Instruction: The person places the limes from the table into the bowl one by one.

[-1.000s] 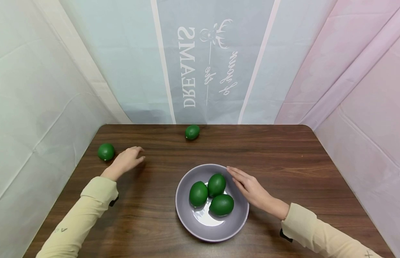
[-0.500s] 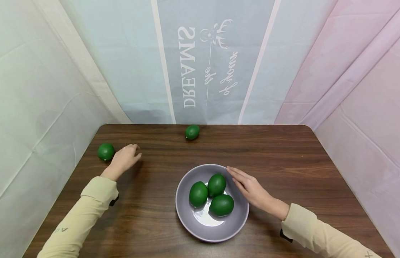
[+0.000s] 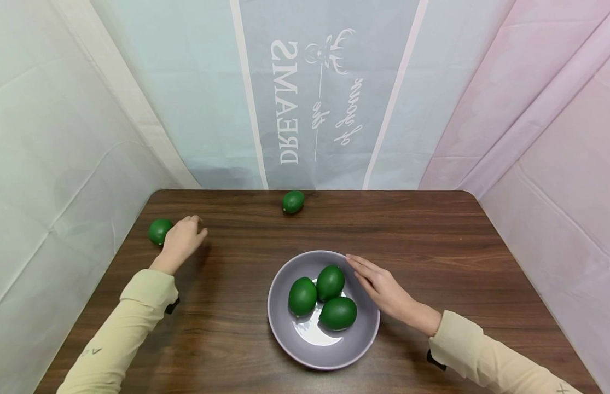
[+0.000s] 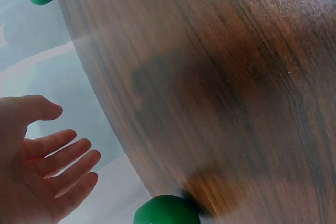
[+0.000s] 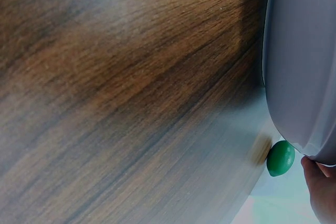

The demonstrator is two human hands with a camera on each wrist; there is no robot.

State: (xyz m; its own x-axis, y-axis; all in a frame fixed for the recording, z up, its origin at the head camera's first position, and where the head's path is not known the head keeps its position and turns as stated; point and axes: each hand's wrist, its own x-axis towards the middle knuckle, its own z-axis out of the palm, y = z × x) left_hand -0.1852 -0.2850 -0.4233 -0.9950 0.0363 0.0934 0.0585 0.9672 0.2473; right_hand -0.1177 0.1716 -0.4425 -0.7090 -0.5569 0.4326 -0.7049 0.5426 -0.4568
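A green lime [image 3: 158,232] lies near the table's left edge, partly covered by my left hand [image 3: 183,241]. That hand hovers over the wood just to the lime's right. Its fingers are relaxed and spread, with nothing between them, and in the left wrist view the lime [image 4: 167,212] shows at the bottom edge. My right hand [image 3: 383,290] touches the right rim of a grey-purple bowl [image 3: 284,335] with straight fingers. Inside the bowl are three limes [image 3: 302,296]. Only the fingers and thumb side of the right hand [image 5: 321,192] show in the right wrist view, against the bowl's outer wall [image 5: 302,51].
Another lime [image 3: 293,202] sits by the table's far edge, near the middle. The dark wooden table [image 3: 423,235] is bounded by hanging cloth at the back [image 3: 324,164] and on both sides.
My left hand has shifted left and slightly away, toward the left lime, and now overlaps it. The right hand, bowl and limes have stayed put.
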